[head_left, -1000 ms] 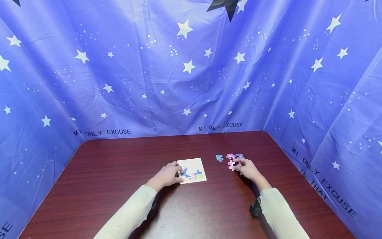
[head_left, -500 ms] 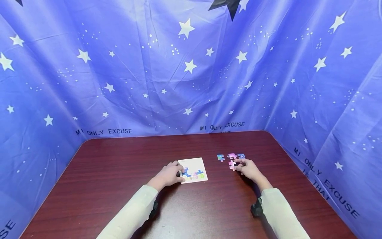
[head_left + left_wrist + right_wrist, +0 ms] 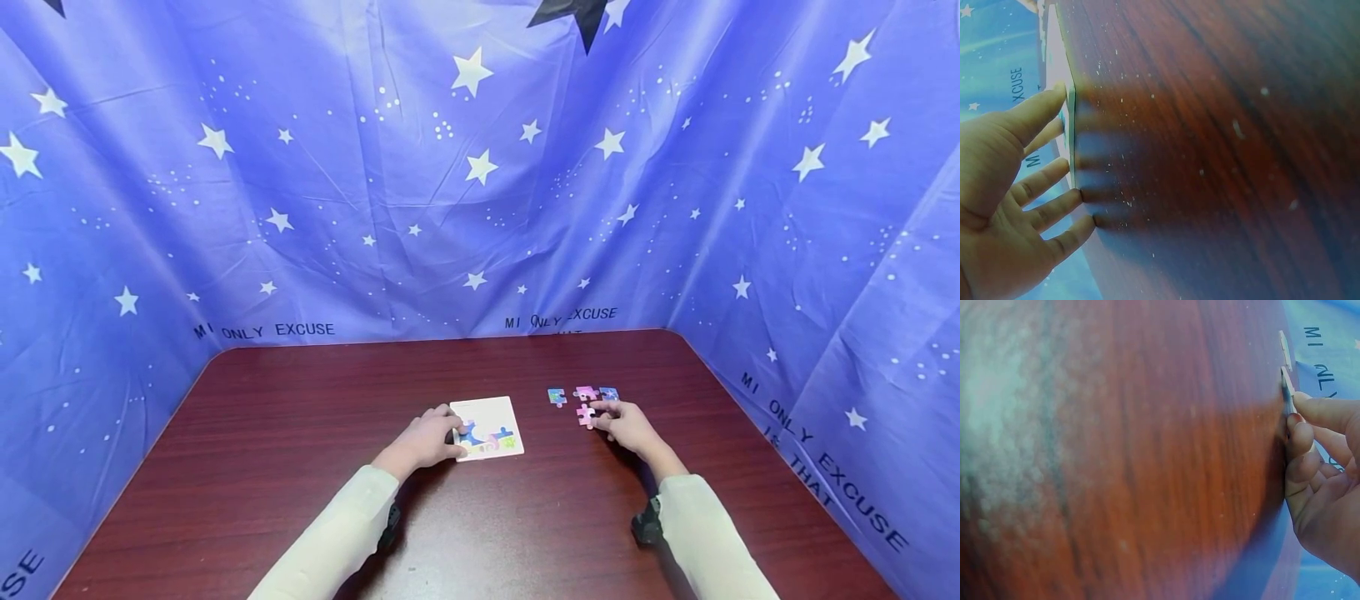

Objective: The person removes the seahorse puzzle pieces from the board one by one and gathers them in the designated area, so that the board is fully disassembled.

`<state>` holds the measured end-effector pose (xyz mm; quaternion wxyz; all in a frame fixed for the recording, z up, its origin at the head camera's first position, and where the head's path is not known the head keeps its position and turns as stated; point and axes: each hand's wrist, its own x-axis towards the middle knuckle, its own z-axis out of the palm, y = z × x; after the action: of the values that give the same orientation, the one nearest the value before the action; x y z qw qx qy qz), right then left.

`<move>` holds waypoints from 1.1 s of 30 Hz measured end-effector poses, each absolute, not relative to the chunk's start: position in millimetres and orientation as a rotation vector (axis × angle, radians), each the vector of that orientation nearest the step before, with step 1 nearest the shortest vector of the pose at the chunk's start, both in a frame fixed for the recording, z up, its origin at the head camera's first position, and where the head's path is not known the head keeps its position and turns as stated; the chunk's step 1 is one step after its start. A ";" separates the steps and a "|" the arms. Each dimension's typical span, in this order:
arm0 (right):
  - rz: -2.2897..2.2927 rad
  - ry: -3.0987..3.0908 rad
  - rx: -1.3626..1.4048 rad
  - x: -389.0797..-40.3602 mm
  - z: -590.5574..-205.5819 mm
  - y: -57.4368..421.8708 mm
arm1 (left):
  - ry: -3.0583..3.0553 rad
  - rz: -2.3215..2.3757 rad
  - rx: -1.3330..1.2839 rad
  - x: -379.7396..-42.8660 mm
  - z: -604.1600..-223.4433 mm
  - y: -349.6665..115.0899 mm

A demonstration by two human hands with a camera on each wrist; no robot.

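Observation:
On the table lies a pale square puzzle board (image 3: 491,411), partly filled with blue, pink and green pieces along its lower side. My left hand (image 3: 422,440) rests at the board's left edge; in the left wrist view its thumb and fingers (image 3: 1060,172) reach out fairly straight, touching the board and the table. Farther right, my right hand (image 3: 626,427) pinches a pink puzzle piece (image 3: 584,414) at its right side. The right wrist view shows that piece (image 3: 1287,387) edge-on, tilted, between thumb and fingers.
Just behind the held piece lie three loose puzzle pieces: a blue-green one (image 3: 556,396), a pink one (image 3: 586,392) and a blue one (image 3: 611,393). Blue star-patterned cloth (image 3: 420,208) hangs behind and beside the dark red wooden table (image 3: 495,525).
The head view has shifted slightly, so everything sits a little farther right in it. Both hands keep their places at the board and the pink piece.

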<state>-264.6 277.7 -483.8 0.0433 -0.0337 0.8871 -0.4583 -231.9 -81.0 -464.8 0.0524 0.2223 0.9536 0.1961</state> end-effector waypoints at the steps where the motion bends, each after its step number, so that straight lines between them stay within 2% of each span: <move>1: -1.402 2.711 -0.097 -264.4 -483.8 277.8 | 2.899 0.597 0.676 -231.8 -464.8 -81.0; 33: -1.399 2.719 -0.061 -263.8 -482.9 278.3 | 2.896 0.598 0.668 -233.3 -464.4 -80.5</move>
<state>-263.8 278.3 -482.9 0.0416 -0.0198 0.8883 -0.4570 -233.3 -80.5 -464.4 0.0549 0.2198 0.9539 0.1969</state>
